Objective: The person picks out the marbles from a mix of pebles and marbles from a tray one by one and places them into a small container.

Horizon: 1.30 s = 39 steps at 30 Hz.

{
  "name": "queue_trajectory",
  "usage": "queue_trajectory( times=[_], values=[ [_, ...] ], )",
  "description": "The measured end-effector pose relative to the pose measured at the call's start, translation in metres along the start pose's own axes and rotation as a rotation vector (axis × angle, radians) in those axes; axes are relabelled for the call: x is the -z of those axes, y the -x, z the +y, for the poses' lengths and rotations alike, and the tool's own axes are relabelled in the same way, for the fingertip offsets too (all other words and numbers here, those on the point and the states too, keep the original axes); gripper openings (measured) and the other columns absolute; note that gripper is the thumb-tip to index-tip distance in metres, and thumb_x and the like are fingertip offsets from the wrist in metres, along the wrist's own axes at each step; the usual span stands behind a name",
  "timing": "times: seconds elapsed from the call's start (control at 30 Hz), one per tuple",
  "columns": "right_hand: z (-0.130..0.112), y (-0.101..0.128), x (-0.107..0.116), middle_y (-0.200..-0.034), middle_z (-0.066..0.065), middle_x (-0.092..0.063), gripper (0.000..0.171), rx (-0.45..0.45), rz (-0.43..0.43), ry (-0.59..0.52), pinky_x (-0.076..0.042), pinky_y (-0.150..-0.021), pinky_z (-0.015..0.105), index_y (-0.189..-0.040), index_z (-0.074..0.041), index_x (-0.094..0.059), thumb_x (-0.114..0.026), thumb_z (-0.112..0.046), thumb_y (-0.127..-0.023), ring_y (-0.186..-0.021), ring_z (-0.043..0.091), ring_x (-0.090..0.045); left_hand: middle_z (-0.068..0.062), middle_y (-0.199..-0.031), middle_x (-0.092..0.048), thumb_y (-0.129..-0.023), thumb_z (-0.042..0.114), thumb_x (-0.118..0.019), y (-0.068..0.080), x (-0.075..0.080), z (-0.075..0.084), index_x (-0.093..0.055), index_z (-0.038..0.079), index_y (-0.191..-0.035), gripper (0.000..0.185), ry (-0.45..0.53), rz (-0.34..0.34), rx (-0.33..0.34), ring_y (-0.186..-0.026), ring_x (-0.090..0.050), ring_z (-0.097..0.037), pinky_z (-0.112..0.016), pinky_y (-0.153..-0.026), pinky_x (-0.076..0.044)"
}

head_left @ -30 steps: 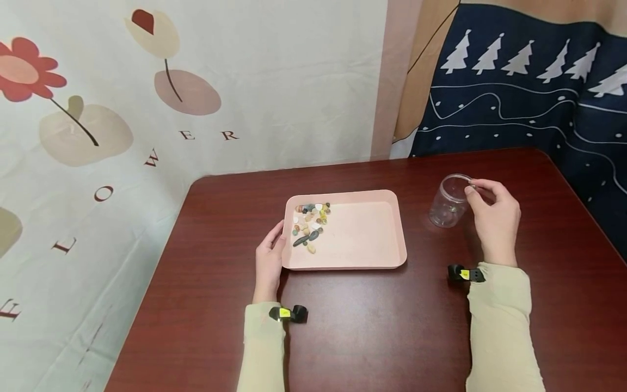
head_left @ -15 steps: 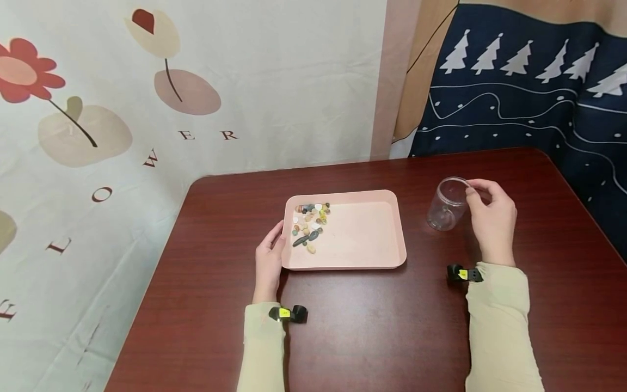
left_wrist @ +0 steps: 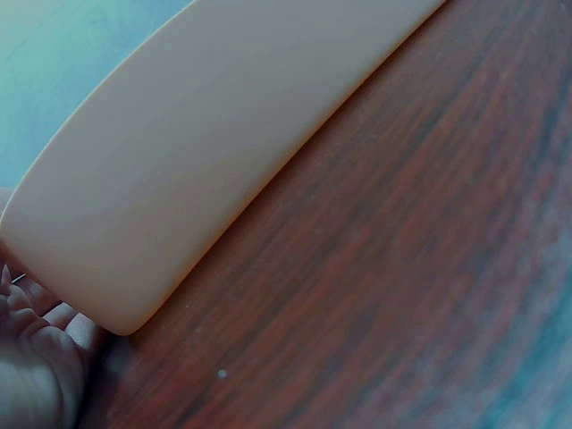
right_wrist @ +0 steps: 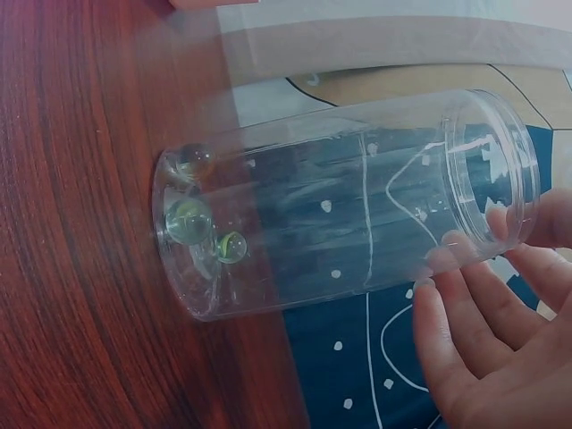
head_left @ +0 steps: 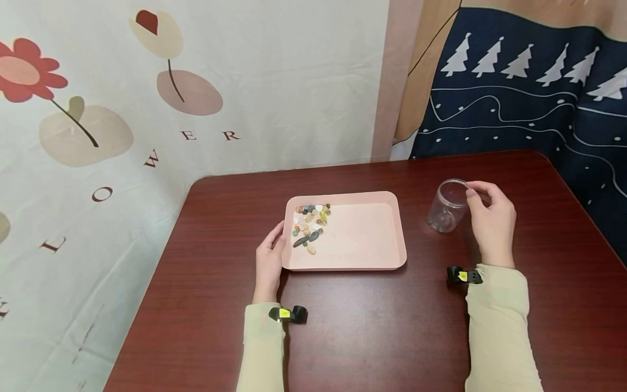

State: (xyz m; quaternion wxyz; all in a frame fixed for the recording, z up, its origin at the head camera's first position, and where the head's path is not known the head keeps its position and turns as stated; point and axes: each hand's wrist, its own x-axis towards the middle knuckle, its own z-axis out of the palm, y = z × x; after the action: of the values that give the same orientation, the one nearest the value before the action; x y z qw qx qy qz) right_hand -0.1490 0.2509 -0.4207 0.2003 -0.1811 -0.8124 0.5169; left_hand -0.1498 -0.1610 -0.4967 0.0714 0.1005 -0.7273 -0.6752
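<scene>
Head view: right hand (head_left: 491, 220) sits at the rim of the clear plastic jar (head_left: 447, 207), which stands to the right of the pink tray (head_left: 364, 261) on the dark wood table (head_left: 372, 337). Compared with a second ago the jar is slightly lower and a touch nearer the tray, and it leans less; the fingers stay at the rim throughout. Judgement: the jar is being settled or steadied, not carried off.

Right wrist view: fingertips (right_wrist: 465, 268) touch the jar's threaded mouth, thumb on the far side of the rim, so a light pinch on the rim, not a full wrap. Three glass marbles (right_wrist: 192, 219) lie at the jar's bottom.

Left hand (head_left: 269, 260) lies against the tray's left edge, fingers fairly straight, thumb up at the rim; unchanged over the last second. Left wrist view shows only the tray's underside lip (left_wrist: 179, 206) and some palm, so a grip underneath can't be confirmed.

Mixed small pebbles (head_left: 309, 226) are heaped in the tray's far-left corner, same layout as before.

Writing: the cloth backdrop (head_left: 147, 109) left of the tray carries red-brown letters, "O W E R" readable plus "L" and a partial "E" lower down, likely "FLOWER". Yellow tags on the wrist cameras (head_left: 288, 314) are too small to read. No brand on jar or tray.
</scene>
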Motion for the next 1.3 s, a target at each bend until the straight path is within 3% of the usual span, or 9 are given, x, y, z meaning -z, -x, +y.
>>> queue_trajectory(
  times=[0.6,1.3],
  values=[
    [-0.002,0.002,0.002,-0.110,0.000,-0.059,0.030,-0.013,-0.014,0.018,-0.037,-0.069,0.021,-0.114,-0.026,-0.061,-0.052,-0.038,-0.088,-0.096,0.011,-0.048,0.007,-0.121,-0.053,-0.091,0.018,-0.050,0.000,0.001,-0.001,-0.056,0.025,-0.121,0.031,-0.005,0.000,0.006,-0.108,-0.052,-0.009,-0.025,-0.086,-0.044],
    [-0.017,0.005,0.009,-0.110,-0.004,-0.060,0.026,0.058,0.052,0.000,-0.038,-0.074,0.020,-0.110,-0.027,-0.063,-0.053,-0.036,-0.088,-0.092,0.009,-0.052,0.007,-0.123,-0.052,-0.091,0.016,-0.050,0.002,0.000,0.002,-0.055,0.025,-0.122,0.032,-0.016,0.002,0.006,-0.108,-0.051,-0.009,-0.026,-0.086,-0.044]
  ],
)
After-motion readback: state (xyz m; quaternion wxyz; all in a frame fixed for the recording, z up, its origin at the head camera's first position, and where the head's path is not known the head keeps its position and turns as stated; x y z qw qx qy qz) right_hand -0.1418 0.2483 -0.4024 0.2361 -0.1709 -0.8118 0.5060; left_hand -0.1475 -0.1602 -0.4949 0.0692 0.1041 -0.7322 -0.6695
